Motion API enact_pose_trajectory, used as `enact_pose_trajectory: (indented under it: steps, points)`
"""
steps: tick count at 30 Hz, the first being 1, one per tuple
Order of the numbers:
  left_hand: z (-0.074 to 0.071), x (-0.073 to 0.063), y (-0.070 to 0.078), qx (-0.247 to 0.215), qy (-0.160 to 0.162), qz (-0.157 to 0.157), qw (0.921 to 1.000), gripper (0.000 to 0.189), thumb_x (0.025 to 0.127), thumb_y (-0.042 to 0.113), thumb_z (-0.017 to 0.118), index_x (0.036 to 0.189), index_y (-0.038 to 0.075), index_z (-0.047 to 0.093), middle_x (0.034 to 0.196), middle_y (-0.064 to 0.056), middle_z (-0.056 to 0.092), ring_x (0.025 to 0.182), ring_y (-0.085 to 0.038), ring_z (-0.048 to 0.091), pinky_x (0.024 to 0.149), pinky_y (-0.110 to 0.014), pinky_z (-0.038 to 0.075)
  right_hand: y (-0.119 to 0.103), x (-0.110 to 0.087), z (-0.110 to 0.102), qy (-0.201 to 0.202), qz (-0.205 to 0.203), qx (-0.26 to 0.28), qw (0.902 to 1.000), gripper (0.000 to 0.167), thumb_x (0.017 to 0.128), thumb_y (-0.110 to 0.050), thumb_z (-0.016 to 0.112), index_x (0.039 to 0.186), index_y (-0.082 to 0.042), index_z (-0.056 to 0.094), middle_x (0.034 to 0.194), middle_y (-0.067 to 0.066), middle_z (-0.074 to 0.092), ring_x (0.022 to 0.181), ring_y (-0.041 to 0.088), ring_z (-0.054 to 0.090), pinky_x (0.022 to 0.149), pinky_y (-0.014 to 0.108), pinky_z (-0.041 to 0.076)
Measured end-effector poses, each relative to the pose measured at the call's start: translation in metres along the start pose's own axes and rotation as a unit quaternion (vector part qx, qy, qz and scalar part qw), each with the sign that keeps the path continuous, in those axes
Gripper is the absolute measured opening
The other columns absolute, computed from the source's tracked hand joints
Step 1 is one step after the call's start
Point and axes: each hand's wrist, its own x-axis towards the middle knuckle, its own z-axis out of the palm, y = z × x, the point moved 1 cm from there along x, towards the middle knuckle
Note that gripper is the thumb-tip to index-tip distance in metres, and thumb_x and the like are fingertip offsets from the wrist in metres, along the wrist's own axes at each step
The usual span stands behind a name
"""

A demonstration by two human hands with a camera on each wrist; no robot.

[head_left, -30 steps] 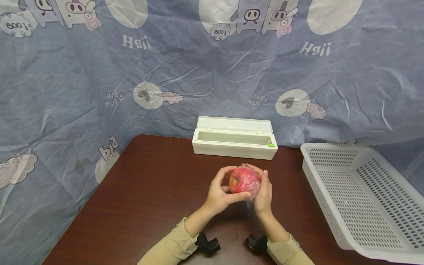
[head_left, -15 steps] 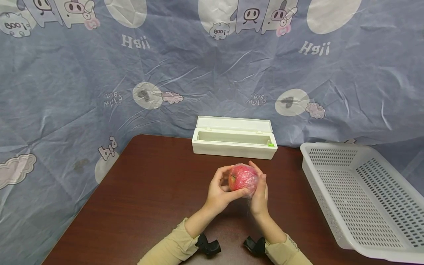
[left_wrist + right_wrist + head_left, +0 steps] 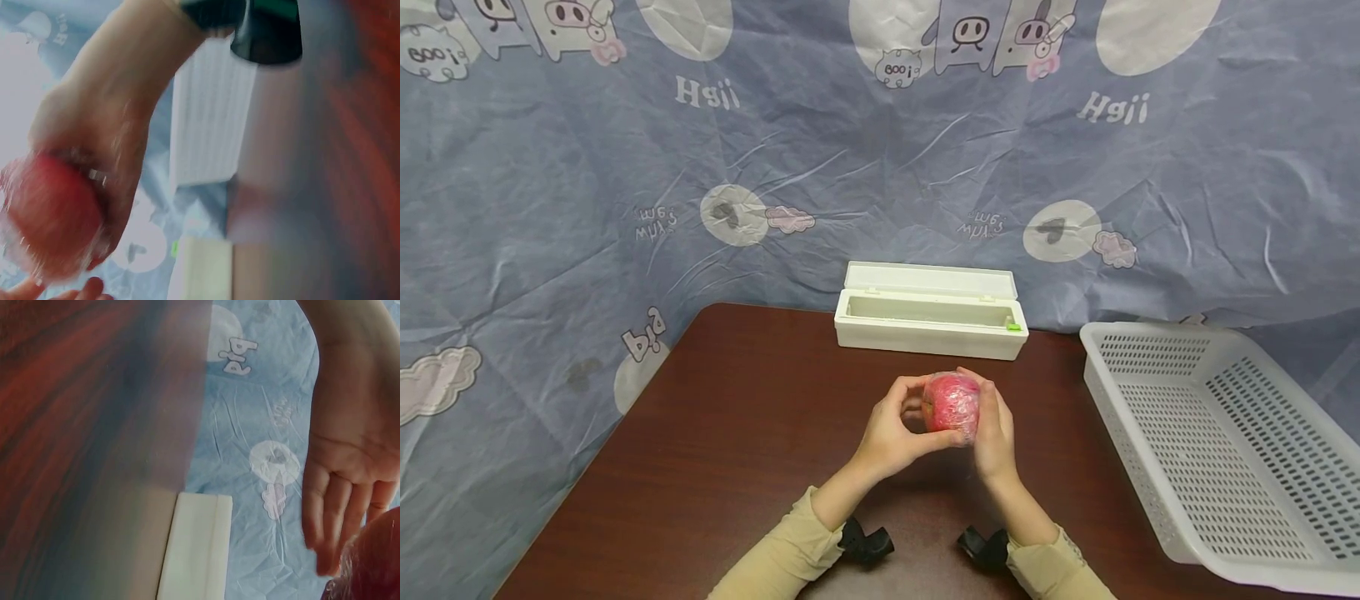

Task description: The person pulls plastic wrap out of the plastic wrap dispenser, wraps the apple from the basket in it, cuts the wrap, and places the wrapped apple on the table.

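A red apple wrapped in clear cling film is held up over the table between both hands. My left hand grips it from the left, thumb along the near side and fingers round the far side. On the other side my right hand cups the apple's right face, its thumb upright beside the film. In the left wrist view, the blurred apple shows crinkled film against the right hand. Only part of the apple enters the right wrist view, below the left hand.
Behind the hands stands a long white box, its lid raised and a small green piece at its right end. A white perforated basket sits at the right of the brown table. A printed blue curtain hangs behind.
The apple has turned in the hands, its stem now facing more to the left. My right hand has shifted its hold, thumb moving inward over the film. Box and basket stay put.
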Motion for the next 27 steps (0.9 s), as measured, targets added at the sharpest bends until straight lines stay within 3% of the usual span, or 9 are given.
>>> enact_pose_trajectory:
  steps: [5,7,14,17,23,27]
  points:
    - [-0.011,0.003,0.004,0.021,-0.044,0.009,0.9988,0.064,0.077,0.022,0.077,0.125,-0.005,0.045,0.126,-0.023,0.053,0.099,-0.036,0.058,0.084,-0.052,0.048,-0.002,0.001,-0.003,-0.02,-0.009,-0.03,0.9993,0.045,0.103,-0.025,0.029,0.122,0.004,0.058,0.107,-0.005,0.062,0.095,0.013,0.058,0.076,0.02,0.051]
    - [-0.013,0.004,0.004,0.018,-0.053,0.018,0.9983,0.066,0.079,0.023,0.076,0.129,-0.005,0.043,0.122,-0.023,0.055,0.098,-0.037,0.058,0.083,-0.052,0.049,-0.002,0.001,-0.003,-0.032,-0.017,-0.042,0.9985,0.042,0.102,-0.022,0.031,0.121,0.003,0.059,0.107,-0.001,0.062,0.094,0.011,0.058,0.075,0.02,0.051]
    - [-0.017,0.006,0.003,0.023,-0.067,0.028,0.9971,0.06,0.076,0.005,0.076,0.13,0.001,0.048,0.11,-0.016,0.061,0.076,-0.027,0.063,0.073,-0.042,0.054,-0.003,0.0,-0.004,-0.071,-0.076,-0.094,0.9901,0.033,0.097,-0.006,0.039,0.124,0.0,0.057,0.111,0.016,0.063,0.092,0.006,0.058,0.074,0.018,0.049]
    - [-0.019,0.006,0.002,0.01,-0.079,0.023,0.9966,0.061,0.075,0.003,0.076,0.129,-0.001,0.048,0.113,-0.017,0.06,0.078,-0.026,0.065,0.073,-0.042,0.055,-0.002,0.001,-0.004,-0.075,-0.093,-0.112,0.9865,0.033,0.096,-0.001,0.041,0.125,-0.001,0.057,0.114,0.017,0.063,0.093,0.005,0.057,0.074,0.016,0.048]
    - [-0.02,0.009,0.002,-0.029,-0.093,0.024,0.995,0.064,0.073,-0.004,0.075,0.13,-0.007,0.045,0.12,-0.022,0.056,0.093,-0.025,0.062,0.077,-0.037,0.054,-0.003,0.002,-0.004,-0.09,-0.11,-0.085,0.9862,0.033,0.096,0.001,0.039,0.125,0.002,0.055,0.121,0.021,0.059,0.104,0.005,0.056,0.082,0.015,0.047]
    - [-0.019,0.009,0.002,-0.047,-0.087,0.002,0.9951,0.067,0.072,-0.005,0.076,0.131,-0.006,0.044,0.122,-0.022,0.054,0.097,-0.02,0.058,0.078,-0.035,0.054,-0.005,0.003,-0.002,-0.09,-0.119,-0.052,0.9874,0.033,0.098,-0.003,0.036,0.125,0.005,0.054,0.121,0.023,0.058,0.109,0.008,0.055,0.087,0.018,0.046]
